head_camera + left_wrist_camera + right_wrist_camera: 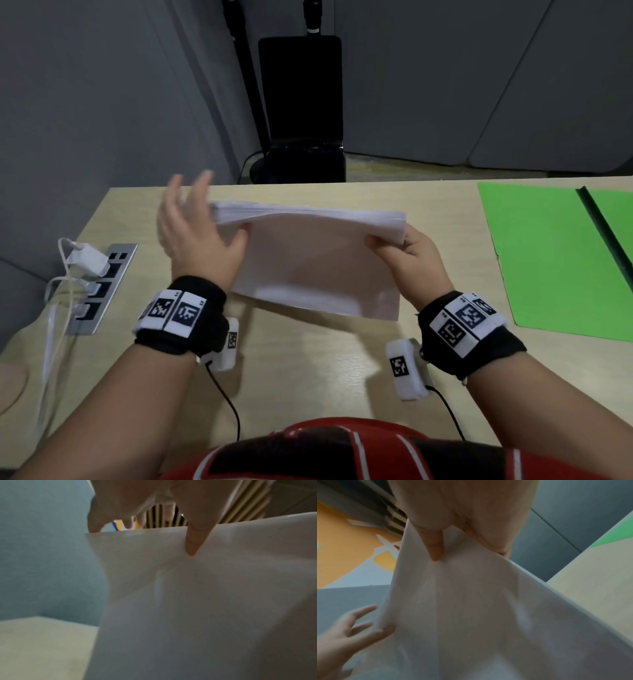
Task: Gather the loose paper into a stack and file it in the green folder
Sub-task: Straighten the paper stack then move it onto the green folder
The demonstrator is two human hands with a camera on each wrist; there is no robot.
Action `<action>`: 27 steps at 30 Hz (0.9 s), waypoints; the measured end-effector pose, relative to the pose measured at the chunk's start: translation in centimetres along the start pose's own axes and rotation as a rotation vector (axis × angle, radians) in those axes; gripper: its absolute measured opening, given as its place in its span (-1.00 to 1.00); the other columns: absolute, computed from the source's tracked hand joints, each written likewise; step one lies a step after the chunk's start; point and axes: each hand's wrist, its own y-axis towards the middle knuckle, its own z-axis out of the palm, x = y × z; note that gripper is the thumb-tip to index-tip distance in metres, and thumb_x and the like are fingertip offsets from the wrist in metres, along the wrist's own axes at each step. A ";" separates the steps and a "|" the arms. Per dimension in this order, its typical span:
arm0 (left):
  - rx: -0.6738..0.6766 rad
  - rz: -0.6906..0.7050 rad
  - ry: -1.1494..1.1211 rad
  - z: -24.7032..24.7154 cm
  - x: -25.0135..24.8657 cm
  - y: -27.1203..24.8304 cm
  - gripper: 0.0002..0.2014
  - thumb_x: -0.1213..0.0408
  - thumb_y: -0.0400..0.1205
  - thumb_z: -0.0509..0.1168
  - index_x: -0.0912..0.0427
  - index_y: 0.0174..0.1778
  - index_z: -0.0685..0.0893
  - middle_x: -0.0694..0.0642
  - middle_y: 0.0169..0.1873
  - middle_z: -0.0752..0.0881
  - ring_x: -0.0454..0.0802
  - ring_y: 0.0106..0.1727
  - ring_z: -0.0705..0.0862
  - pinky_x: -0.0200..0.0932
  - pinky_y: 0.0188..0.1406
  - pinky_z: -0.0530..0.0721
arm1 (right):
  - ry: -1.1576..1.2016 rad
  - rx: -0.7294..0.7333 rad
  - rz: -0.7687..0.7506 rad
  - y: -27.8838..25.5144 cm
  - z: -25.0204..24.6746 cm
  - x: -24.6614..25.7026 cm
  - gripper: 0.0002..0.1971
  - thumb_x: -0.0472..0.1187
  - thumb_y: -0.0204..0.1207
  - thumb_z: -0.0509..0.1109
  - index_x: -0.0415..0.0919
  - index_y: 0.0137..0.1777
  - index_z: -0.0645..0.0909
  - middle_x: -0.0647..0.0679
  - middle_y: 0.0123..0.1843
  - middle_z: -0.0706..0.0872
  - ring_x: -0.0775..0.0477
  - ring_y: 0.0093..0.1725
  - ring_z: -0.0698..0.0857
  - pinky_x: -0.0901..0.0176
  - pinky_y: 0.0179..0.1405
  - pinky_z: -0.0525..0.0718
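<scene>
A stack of white paper (315,260) stands on its long lower edge on the wooden desk (308,370), tilted toward me. My right hand (404,246) pinches its upper right corner, thumb on the near face (435,547). My left hand (195,226) is at the upper left corner with fingers spread and straight; only its thumb (192,543) rests on the near face of the paper (188,601). The green folder (555,260) lies open and flat at the desk's right side, apart from both hands.
A metal power strip (99,287) with a white charger and cables is set into the desk's left edge. A black chair (301,109) stands behind the desk, before grey partition walls. Bare desk lies between the paper and me.
</scene>
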 end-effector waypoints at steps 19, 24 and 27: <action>0.328 -0.313 -0.815 1.0 1.9 0.6 -0.60 0.45 0.61 0.23 -0.25 0.07 0.62 -0.18 -0.02 0.75 -0.22 0.02 0.72 -0.23 -0.05 0.67 | 0.093 -0.178 0.093 1.4 -1.6 -0.2 -0.87 -0.19 0.43 0.46 -0.08 -0.04 0.76 0.00 -0.10 0.82 0.03 -0.09 0.77 0.11 -0.06 0.70; 0.293 -0.281 -0.754 0.8 1.9 0.3 -0.46 0.41 0.54 0.24 -0.40 0.21 0.48 -0.09 0.15 0.69 -0.08 0.17 0.67 -0.03 0.18 0.63 | 0.092 -0.215 0.108 1.6 -2.5 -0.9 -0.81 -0.28 0.44 0.50 -0.06 0.03 0.74 -0.03 -0.01 0.84 -0.02 -0.02 0.79 0.12 -0.04 0.69; 0.321 -0.303 -0.742 1.0 2.4 -0.2 -0.44 0.47 0.56 0.23 -0.38 0.23 0.44 -0.14 0.13 0.68 -0.12 0.15 0.66 0.00 0.20 0.64 | 0.104 -0.208 0.120 1.6 -2.9 -1.4 -0.75 -0.40 0.43 0.48 -0.04 -0.01 0.72 0.06 -0.09 0.82 0.09 -0.12 0.78 0.23 -0.14 0.66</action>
